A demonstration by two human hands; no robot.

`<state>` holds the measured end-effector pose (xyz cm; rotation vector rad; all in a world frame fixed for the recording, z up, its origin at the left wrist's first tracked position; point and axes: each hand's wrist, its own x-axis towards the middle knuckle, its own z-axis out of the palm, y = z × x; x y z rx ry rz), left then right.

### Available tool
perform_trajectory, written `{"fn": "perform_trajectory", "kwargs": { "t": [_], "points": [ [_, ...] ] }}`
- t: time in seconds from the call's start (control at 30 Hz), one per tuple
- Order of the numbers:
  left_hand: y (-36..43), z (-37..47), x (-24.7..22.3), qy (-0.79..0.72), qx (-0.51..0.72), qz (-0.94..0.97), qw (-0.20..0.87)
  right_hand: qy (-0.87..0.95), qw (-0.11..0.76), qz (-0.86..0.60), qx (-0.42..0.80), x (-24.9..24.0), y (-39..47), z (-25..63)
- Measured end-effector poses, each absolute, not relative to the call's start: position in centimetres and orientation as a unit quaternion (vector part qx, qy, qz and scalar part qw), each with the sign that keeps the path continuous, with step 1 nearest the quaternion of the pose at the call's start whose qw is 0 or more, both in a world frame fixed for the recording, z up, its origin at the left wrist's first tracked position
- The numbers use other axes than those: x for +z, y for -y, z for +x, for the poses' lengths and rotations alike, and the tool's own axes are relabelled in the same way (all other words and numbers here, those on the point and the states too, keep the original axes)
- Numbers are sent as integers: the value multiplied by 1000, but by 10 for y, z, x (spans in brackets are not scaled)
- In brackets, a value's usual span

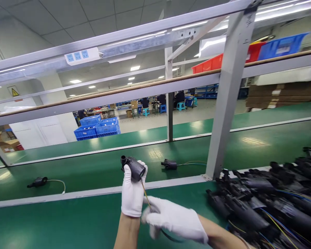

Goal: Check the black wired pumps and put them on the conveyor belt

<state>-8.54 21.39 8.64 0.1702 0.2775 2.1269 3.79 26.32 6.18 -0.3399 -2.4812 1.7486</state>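
Both my hands wear white gloves. My left hand (132,195) is raised upright and grips a small black pump-like part (133,167) with a short nozzle at its top left. A thin yellow-and-dark wire (146,197) hangs down from that part. My right hand (175,218) lies just below and to the right, fingers pinched on the wire. Both hands hover over the near green bench surface (54,221).
A large heap of the same black wired parts (269,204) lies at the right. On the green conveyor belt (93,169) sit two single parts, one on the left (38,181), one in the middle (169,164). A grey metal post (223,103) stands ahead right. Blue crates (97,128) and seated people are far behind.
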Motion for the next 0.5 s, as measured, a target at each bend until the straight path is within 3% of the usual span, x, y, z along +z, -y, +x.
{"fn": "perform_trajectory", "kwargs": {
  "t": [0.13, 0.23, 0.37, 0.5],
  "points": [
    [-218, -83, 85, -102, 835, -15, 540, 829, 160, -267, 464, 52, -251, 61],
    [-219, -73, 82, -113, 811, -47, 572, 845, 232, -303, 375, 58, -252, 82],
    [-212, -52, 79, -98, 758, -71, 640, 847, 255, -305, 352, 67, -239, 110],
    [-205, -43, 74, -37, 654, -20, 755, 880, 215, -271, 326, 64, -228, 127]
  ]
}}
